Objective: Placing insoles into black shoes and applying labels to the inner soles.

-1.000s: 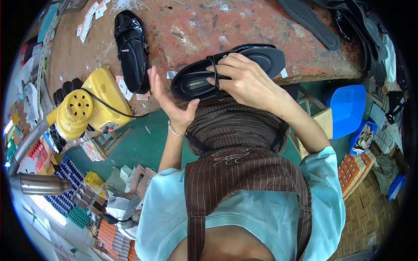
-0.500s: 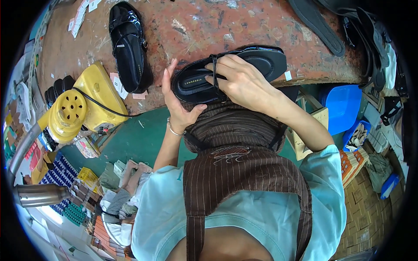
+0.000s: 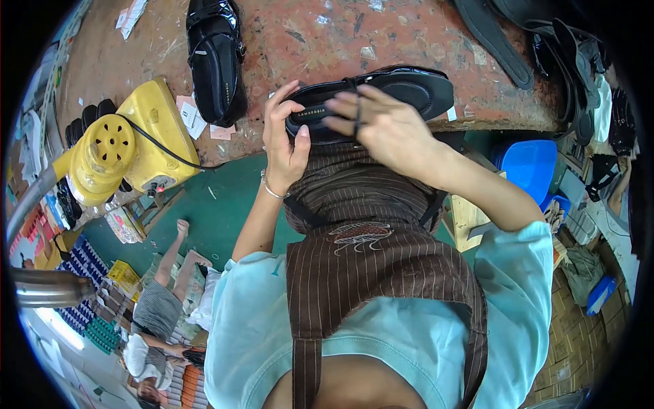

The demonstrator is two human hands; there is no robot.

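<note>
One black shoe (image 3: 415, 88) at the worktop's (image 3: 422, 34) near edge; left hand (image 3: 283, 146) half-curled at its left end, seemingly as a brace; right hand (image 3: 395, 133) blurred across the strap (image 3: 351, 83), seemingly for access; grip of either impossible to tell.

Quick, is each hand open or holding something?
Left hand: partly curled around one end of the black shoe; grip unclear.
Right hand: blurred at the thin strap; cannot tell.
</note>
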